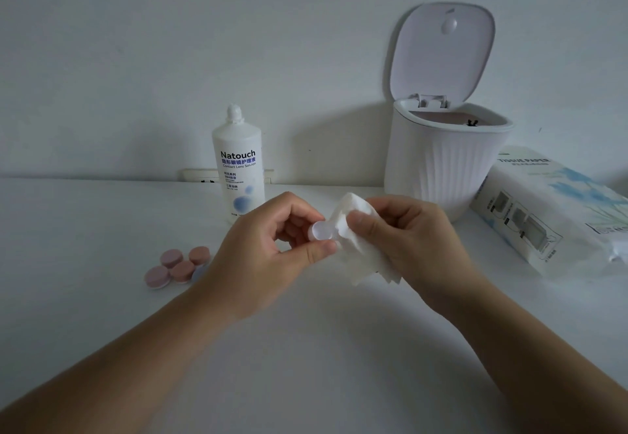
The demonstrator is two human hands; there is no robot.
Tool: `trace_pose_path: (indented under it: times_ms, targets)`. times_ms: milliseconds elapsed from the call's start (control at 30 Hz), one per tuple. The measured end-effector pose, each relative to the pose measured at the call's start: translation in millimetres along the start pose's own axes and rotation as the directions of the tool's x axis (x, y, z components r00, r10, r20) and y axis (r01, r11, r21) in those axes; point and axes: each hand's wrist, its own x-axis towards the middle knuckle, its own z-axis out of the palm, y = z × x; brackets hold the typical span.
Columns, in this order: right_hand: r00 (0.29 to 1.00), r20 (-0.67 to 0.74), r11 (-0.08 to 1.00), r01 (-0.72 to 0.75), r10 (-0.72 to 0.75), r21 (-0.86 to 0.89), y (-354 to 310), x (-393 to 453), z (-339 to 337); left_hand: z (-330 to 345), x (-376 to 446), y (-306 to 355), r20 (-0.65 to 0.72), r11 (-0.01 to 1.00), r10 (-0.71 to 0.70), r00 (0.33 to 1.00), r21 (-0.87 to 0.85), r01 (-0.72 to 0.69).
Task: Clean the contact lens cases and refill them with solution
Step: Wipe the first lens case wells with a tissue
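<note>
My left hand (261, 250) pinches a small translucent white lens case (320, 231) between thumb and fingers, above the middle of the white table (306, 348). My right hand (418, 239) grips a folded white tissue (360, 253) and presses it against the right end of the case, which the tissue hides. Several closed lens cases (178, 267) with pink caps, one bluish, lie in a cluster on the table left of my left hand. A white bottle of contact lens solution (239, 165) stands upright behind my left hand, cap on.
A white ribbed bin (441, 168) with its lid flipped up stands at the back right. A pack of tissue paper (550, 209) lies to its right. A wall socket strip (200, 177) runs behind the bottle.
</note>
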Motion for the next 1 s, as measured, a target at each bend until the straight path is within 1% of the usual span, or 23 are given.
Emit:
trace_pose_path:
  times_ms: [67,200,300,333,400,433,467,500,567,600,633,667,733,800,900,933,967,1000]
  targets:
    - [0.996,-0.080,0.999,0.045,-0.046,-0.013,0.7,1.6,-0.8,-2.8,1.8,-1.0,-0.010,0.999,-0.024,1.000,-0.024,0.024]
    - [0.971,-0.233,0.998,0.049,-0.054,-0.025,0.4,8.8,-16.7,-9.8,3.2,-1.1,-0.022,0.997,-0.075,0.997,-0.038,0.074]
    - [0.958,-0.282,0.997,0.031,-0.051,-0.075,-0.4,10.8,-33.7,-11.4,5.3,-2.6,-0.031,0.992,-0.120,0.992,-0.030,0.119]
    - [0.957,-0.283,0.993,0.029,-0.060,-0.115,-0.6,10.3,-39.5,-11.7,5.7,-3.1,-0.030,0.991,-0.133,0.991,-0.029,0.132]
    - [0.954,-0.277,0.967,0.038,-0.110,-0.252,0.4,7.0,-51.8,-12.2,6.3,-4.3,-0.027,0.989,-0.147,0.989,-0.024,0.147]
    - [0.950,-0.273,0.936,0.050,-0.152,-0.347,1.6,4.2,-58.1,-12.5,6.3,-5.0,-0.025,0.989,-0.148,0.989,-0.019,0.147]
    - [0.945,-0.256,0.884,0.066,-0.205,-0.463,2.8,0.8,-63.8,-12.7,6.2,-5.4,-0.024,0.990,-0.143,0.989,-0.010,0.143]
    - [0.941,-0.215,0.800,0.088,-0.263,-0.593,4.2,-3.2,-68.7,-12.7,6.0,-5.8,-0.020,0.991,-0.136,0.990,0.002,0.137]
    - [0.941,-0.072,0.572,0.139,-0.331,-0.808,9.1,-11.9,-74.5,-11.8,5.5,-6.6,-0.006,0.993,-0.116,0.993,0.030,0.116]
    - [0.949,-0.017,0.480,0.143,-0.314,-0.866,11.7,-15.8,-75.6,-11.1,5.3,-7.2,0.003,0.994,-0.105,0.994,0.043,0.105]
    - [0.964,0.012,0.419,0.127,-0.267,-0.899,13.7,-18.9,-76.5,-10.4,5.0,-7.8,0.010,0.994,-0.099,0.995,0.055,0.098]
    - [0.978,0.021,0.380,0.100,-0.206,-0.919,14.2,-21.3,-76.8,-10.0,4.8,-8.5,0.013,0.993,-0.097,0.995,0.064,0.096]
    - [0.997,0.032,0.347,0.057,-0.076,-0.936,12.2,-23.8,-76.1,-9.7,4.6,-9.5,0.016,0.993,-0.093,0.996,0.073,0.092]
    - [0.998,0.061,0.334,0.046,0.033,-0.941,8.5,-21.9,-77.7,-9.5,4.4,-10.0,0.020,0.993,-0.089,0.996,0.075,0.087]
    - [0.978,0.127,0.203,0.092,0.167,-0.975,-0.1,-13.8,-78.3,-8.8,4.2,-9.8,0.024,0.994,-0.089,0.996,0.073,0.087]
    - [0.973,0.148,0.189,0.114,0.178,-0.975,-4.0,-10.6,-77.2,-8.5,4.1,-9.8,0.023,0.993,-0.091,0.996,0.077,0.089]
    - [0.972,0.165,0.206,0.129,0.170,-0.970,-8.4,-7.7,-75.2,-8.3,3.9,-9.9,0.023,0.992,-0.094,0.995,0.081,0.091]
    - [0.970,0.184,0.248,0.141,0.158,-0.958,-13.5,-4.7,-72.0,-8.0,3.9,-10.1,0.023,0.992,-0.098,0.995,0.083,0.096]
